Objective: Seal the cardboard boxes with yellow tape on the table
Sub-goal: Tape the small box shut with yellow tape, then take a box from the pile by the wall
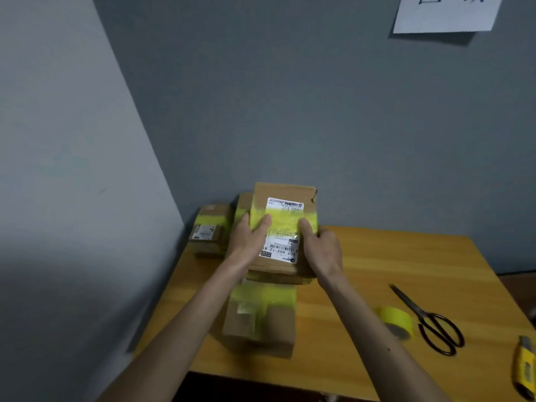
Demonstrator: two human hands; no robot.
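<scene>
Grey walls meet in a corner behind a wooden bench (377, 256), and the person stands at its near edge with both arms stretched forward.

The left hand (249, 239) and right hand (322, 250) clasp a labelled box (285, 192) from either side. Each thumb lies flat on the band of yellow tape (285, 220) that crosses the box's shipping label, and the fingers curl round the edges. The box looks tilted up towards the person. Whether it rests on the carton beneath it or is held just clear, I cannot tell.

Directly below the labelled box and nearer the person lies a taped carton (261, 317). To the left of the labelled box, against the wall, sits a small taped carton (208, 227), with another carton (243, 204) partly hidden between the two. Well to the right of the labelled box and nearer the person lie the roll of yellow tape (396, 319), black scissors (429, 323) and a yellow utility knife (526, 367). A sheet of paper (446, 13) hangs on the wall far above.

My guess is that the thumbs are smoothing the band down. The tape looks wrinkled over the glossy label, so it may lift there. With the box tilted and other cartons crowded beneath, a slack grip could also let it slide and knock them.
</scene>
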